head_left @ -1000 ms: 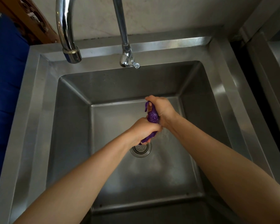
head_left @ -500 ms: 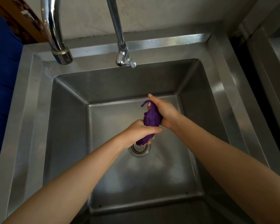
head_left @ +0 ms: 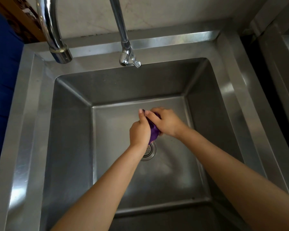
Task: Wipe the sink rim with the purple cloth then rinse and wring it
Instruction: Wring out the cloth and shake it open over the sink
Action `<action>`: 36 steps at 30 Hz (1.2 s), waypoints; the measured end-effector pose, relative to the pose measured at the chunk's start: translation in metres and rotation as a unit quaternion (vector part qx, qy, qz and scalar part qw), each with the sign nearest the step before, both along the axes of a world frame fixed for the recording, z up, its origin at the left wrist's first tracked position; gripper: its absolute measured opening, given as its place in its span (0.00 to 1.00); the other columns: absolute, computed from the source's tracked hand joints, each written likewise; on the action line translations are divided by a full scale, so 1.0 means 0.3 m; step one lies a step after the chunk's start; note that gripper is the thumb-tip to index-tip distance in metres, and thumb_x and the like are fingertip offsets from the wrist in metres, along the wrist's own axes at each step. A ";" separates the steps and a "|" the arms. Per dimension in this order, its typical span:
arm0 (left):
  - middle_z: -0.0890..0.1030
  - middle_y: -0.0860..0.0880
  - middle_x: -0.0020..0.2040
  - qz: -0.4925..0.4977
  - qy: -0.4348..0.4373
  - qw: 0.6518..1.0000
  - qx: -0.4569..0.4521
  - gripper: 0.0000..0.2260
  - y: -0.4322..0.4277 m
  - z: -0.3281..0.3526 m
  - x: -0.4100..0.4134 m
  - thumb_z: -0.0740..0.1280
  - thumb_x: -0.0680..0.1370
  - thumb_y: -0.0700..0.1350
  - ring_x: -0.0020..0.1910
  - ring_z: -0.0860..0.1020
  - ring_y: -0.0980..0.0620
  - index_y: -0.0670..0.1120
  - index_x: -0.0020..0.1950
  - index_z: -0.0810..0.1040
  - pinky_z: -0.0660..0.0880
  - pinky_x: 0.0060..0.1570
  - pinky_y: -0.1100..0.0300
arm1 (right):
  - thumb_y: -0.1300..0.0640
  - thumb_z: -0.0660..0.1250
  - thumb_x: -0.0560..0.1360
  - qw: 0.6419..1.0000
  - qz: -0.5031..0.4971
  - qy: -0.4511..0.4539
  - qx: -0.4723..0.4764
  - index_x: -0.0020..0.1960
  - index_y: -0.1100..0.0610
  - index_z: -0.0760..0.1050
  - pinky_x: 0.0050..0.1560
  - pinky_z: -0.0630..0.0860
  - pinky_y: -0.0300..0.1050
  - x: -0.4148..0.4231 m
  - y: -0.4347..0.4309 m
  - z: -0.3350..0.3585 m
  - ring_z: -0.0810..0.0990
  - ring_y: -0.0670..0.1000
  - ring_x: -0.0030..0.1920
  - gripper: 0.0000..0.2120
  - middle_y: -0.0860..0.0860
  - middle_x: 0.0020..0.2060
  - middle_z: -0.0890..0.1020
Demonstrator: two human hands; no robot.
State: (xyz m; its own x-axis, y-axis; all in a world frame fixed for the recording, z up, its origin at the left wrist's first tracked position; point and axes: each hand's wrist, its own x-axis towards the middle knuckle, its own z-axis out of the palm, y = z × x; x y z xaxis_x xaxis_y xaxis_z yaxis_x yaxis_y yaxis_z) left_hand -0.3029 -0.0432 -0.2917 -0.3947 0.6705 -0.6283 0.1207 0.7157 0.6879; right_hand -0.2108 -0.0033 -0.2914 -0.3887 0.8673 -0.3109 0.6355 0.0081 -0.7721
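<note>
The purple cloth [head_left: 153,130] is bunched into a tight wad between both hands, low over the middle of the steel basin. My left hand [head_left: 139,130] grips its near side, thumb pointing up. My right hand [head_left: 167,122] closes over its far side from the right. Only a narrow strip of cloth shows between the palms. The sink rim [head_left: 28,114] frames the basin on all sides. No water runs from either tap.
The round drain strainer [head_left: 148,150] lies just below the hands. A thick curved faucet [head_left: 57,47] hangs at the back left, a thinner tap [head_left: 126,55] at the back centre. A blue surface [head_left: 2,80] borders the left rim; another steel unit [head_left: 287,64] stands right.
Both hands have closed tighter around the cloth, so less of it shows. My left hand has turned with its thumb up. The view has shifted slightly downward.
</note>
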 end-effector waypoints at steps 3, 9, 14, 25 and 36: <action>0.78 0.45 0.37 -0.027 0.093 0.994 0.053 0.28 0.001 0.020 0.017 0.46 0.80 0.58 0.39 0.75 0.45 0.45 0.31 0.73 0.68 0.39 0.56 | 0.48 0.54 0.79 0.997 -0.058 -0.024 0.033 0.28 0.50 0.65 0.40 0.70 0.48 -0.002 -0.022 -0.004 0.75 0.56 0.36 0.21 0.57 0.33 0.77; 0.73 0.48 0.29 -0.074 0.217 0.969 0.092 0.25 -0.003 0.029 0.031 0.49 0.81 0.51 0.34 0.71 0.47 0.44 0.28 0.69 0.63 0.35 0.58 | 0.50 0.51 0.80 0.989 -0.150 -0.011 0.007 0.25 0.53 0.63 0.39 0.67 0.47 -0.007 -0.035 -0.015 0.73 0.56 0.34 0.25 0.55 0.28 0.74; 0.80 0.36 0.33 -0.113 0.287 0.932 0.192 0.26 0.001 0.029 0.021 0.51 0.81 0.50 0.35 0.76 0.37 0.37 0.33 0.77 0.62 0.35 0.56 | 0.51 0.54 0.80 0.960 -0.251 0.085 -0.086 0.25 0.56 0.65 0.37 0.65 0.46 -0.018 -0.031 -0.041 0.69 0.54 0.30 0.24 0.53 0.24 0.71; 0.76 0.42 0.22 -0.276 0.387 0.818 0.324 0.26 0.006 -0.049 -0.056 0.52 0.78 0.52 0.22 0.74 0.42 0.40 0.25 0.73 0.60 0.27 0.62 | 0.49 0.56 0.78 0.864 -0.390 0.206 -0.245 0.28 0.56 0.68 0.28 0.64 0.41 -0.065 -0.083 -0.102 0.71 0.53 0.27 0.22 0.50 0.21 0.71; 0.79 0.49 0.45 -0.116 -0.222 0.965 0.082 0.07 -0.012 -0.012 -0.172 0.65 0.75 0.39 0.44 0.78 0.52 0.48 0.51 0.76 0.76 0.43 0.60 | 0.56 0.62 0.77 0.813 -0.311 0.350 -0.347 0.63 0.55 0.68 0.46 0.80 0.50 0.044 -0.071 -0.030 0.80 0.52 0.47 0.15 0.53 0.49 0.79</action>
